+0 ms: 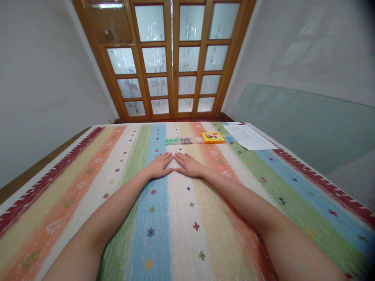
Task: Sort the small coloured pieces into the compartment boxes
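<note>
My left hand (159,165) lies flat on the striped tablecloth (152,218), palm down, fingers stretched out and holding nothing. Beside it my right hand (189,164) rests the same way, its fingertips close to those of the left. Just beyond the hands is a row of small items: a clear case with green pieces (171,141), a clear case with dark pieces (185,141), a small pale clear case (198,139) and a yellow-orange box (213,137) with printing on its lid. Something clear and blue (230,139) lies right of the box. Neither hand touches these.
White paper sheets (249,136) with printed lines lie at the table's far right. Behind the far edge stands a wooden door (173,78) with frosted panes. A pale green panel (299,121) leans along the right wall, and a white wall (47,70) runs on the left.
</note>
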{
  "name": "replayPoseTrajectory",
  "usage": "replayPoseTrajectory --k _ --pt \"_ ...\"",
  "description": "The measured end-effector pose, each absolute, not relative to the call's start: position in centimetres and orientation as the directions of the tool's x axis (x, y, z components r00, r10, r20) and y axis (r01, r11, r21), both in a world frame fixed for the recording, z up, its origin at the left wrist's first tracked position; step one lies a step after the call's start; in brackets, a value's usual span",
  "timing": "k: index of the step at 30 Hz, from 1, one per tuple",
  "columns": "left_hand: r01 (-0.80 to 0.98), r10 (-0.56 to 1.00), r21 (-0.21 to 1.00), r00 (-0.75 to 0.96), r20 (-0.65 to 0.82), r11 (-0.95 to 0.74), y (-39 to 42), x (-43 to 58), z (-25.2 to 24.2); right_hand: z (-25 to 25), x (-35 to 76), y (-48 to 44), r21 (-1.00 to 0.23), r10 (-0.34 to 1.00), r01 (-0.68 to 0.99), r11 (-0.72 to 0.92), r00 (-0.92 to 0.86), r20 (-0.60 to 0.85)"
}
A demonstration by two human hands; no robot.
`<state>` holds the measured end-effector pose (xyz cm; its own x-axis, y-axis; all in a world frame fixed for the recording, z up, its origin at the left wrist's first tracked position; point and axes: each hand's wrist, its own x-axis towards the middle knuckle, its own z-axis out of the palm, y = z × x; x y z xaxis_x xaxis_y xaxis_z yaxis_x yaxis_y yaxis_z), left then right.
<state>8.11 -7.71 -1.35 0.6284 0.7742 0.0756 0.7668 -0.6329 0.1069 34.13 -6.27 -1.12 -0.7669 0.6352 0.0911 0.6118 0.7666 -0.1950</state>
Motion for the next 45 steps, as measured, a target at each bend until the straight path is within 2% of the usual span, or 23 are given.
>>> replayPoseTrajectory --k 10,21,36,45 --pt "0.793 0.796 0.096 0.605 -0.01 -0.601 -7.8 8.3 -1.0 -1.6 34.1 -6.2 -0.181 0.643 0.624 0.76 -0.761 0.078" --pt "0.782 0.786 0.089 0.616 0.043 -0.617 -7.6 8.1 -1.7 -1.2 34.2 -6.6 -0.17 0.649 0.63 0.758 -0.756 0.092" --pt "0.775 0.781 0.104 0.624 0.021 -0.623 -8.0 8.3 -1.1 -0.9 34.2 -6.8 -0.191 0.647 0.626 0.756 -0.759 0.074" --pt "0.782 0.79 0.113 0.612 0.043 -0.613 -8.1 8.3 -1.2 -0.8 34.1 -7.3 -0.177 0.672 0.651 0.738 -0.732 0.11"
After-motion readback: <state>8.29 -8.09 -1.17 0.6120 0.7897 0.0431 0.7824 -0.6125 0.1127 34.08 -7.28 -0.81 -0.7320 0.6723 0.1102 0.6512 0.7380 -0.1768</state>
